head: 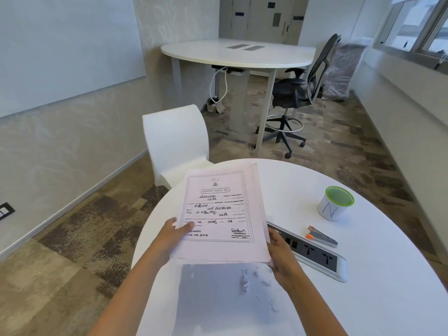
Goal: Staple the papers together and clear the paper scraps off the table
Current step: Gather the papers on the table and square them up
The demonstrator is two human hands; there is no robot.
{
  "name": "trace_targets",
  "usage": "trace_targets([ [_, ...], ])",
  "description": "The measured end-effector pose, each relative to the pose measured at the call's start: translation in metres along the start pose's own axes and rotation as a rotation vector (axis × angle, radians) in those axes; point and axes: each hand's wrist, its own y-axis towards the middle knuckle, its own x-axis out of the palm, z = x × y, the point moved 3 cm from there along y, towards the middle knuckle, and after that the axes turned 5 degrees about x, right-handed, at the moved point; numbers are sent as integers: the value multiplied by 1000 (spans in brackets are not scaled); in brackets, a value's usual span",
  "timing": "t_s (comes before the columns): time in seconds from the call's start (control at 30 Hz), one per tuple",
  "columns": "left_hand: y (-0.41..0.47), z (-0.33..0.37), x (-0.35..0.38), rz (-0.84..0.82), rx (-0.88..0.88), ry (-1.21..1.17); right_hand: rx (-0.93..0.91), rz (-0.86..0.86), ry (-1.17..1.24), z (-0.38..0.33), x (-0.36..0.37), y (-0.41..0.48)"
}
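Observation:
I hold a stack of printed papers above the round white table. My left hand grips the stack's lower left edge with the thumb on top. My right hand grips its lower right edge. Several small paper scraps lie scattered on the table below the stack, close to my right wrist. A grey stapler with orange ends rests on the table to the right of the papers, apart from both hands.
A grey power-socket panel is set into the table beside the stapler. A white cup with a green rim stands farther right. A white chair is behind the table; beyond are another table and a black office chair.

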Motion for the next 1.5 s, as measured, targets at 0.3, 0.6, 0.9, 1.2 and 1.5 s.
trace_targets([
  [0.3, -10, -19, -2, -77, 129, -167, -68, -10, -385, 11, 15, 3],
  [0.6, -13, -10, -20, 54, 409, -243, -301, -32, -260, 9, 48, 7],
  [0.9, -11, -21, -31, 31, 368, -155, -220, -47, -299, 24, 50, 23],
  [1.2, -1, -17, -25, -131, 251, -51, -145, -96, -376, 30, 49, 31],
  [1.5, 4, 1, -32, 52, 287, -480, -161, -107, -130, -3, 31, 28],
])
